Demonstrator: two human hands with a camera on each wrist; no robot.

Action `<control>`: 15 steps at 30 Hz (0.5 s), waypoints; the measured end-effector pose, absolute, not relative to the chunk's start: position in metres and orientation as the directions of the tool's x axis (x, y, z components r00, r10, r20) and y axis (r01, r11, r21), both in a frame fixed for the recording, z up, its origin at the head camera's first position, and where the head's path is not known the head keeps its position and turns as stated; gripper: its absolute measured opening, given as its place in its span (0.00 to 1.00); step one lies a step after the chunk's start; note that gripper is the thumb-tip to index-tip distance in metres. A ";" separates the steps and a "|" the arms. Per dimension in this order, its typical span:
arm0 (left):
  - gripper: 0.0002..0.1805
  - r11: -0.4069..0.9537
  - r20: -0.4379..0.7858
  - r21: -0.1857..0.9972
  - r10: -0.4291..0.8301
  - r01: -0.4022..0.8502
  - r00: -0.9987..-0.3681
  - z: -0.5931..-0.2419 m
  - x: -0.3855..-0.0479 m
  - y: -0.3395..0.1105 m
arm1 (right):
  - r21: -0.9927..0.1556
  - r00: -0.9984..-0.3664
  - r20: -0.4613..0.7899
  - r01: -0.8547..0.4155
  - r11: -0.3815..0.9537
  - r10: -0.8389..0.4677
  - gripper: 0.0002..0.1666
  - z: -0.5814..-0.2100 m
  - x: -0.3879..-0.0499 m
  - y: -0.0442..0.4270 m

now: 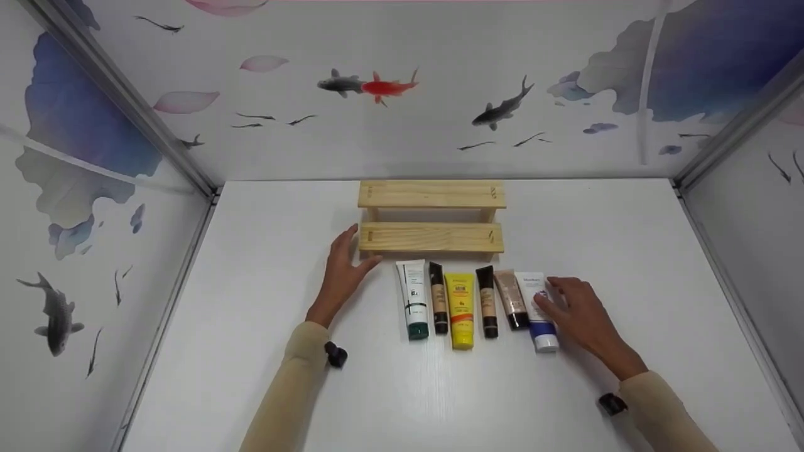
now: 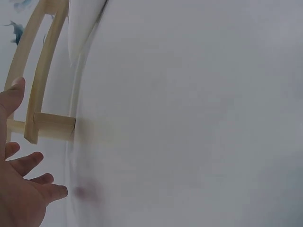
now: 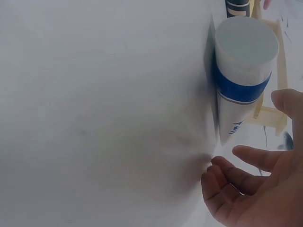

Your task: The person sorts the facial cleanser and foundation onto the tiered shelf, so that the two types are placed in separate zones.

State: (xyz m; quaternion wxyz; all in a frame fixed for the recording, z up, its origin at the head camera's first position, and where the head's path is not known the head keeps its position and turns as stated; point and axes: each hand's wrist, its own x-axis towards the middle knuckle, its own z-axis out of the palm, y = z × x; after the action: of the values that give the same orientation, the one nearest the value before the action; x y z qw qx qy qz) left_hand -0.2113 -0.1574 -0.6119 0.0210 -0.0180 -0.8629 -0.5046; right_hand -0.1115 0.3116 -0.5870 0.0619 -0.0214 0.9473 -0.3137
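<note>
My left hand [image 1: 342,273] is spread at the left end of a two-step wooden rack [image 1: 432,237], with nothing in its grasp. In the left wrist view, its thumb and fingers [image 2: 27,163] stand apart beside the rack's end. My right hand [image 1: 581,317] hovers at a white tube with a blue band [image 1: 532,290], the thumb over it and the fingers along its right side. Seen from the right wrist, the fingers [image 3: 239,179] are bent loosely and there is a gap to the tube; whether the thumb touches it, I cannot tell.
Left of the white-and-blue tube lie a brown tube with a black cap [image 1: 510,298], a black-and-beige tube [image 1: 487,301], a yellow tube [image 1: 461,307], another black-and-beige tube [image 1: 438,298] and a white tube with a green cap [image 1: 413,298]. Patterned walls [image 1: 440,138] enclose the white table [image 1: 414,402].
</note>
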 end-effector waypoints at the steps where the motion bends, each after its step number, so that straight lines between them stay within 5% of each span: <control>1: 0.51 0.484 0.057 0.873 0.013 0.056 -0.998 -0.613 -0.212 -0.157 | -0.605 -0.992 -0.100 0.000 0.796 -0.077 0.48 -0.587 -0.111 0.311; 15: 0.51 0.450 0.077 0.889 0.032 0.083 -0.997 -0.628 -0.218 -0.156 | -0.625 -0.997 -0.064 0.012 0.781 -0.036 0.43 -0.599 -0.102 0.303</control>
State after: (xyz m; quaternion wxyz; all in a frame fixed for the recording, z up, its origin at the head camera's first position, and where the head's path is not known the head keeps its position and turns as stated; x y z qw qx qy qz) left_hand -0.2176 -0.1557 -0.6282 0.0244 -0.0337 -0.8513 -0.5231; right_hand -0.1020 0.3028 -0.5988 0.0363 -0.0064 0.9429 -0.3310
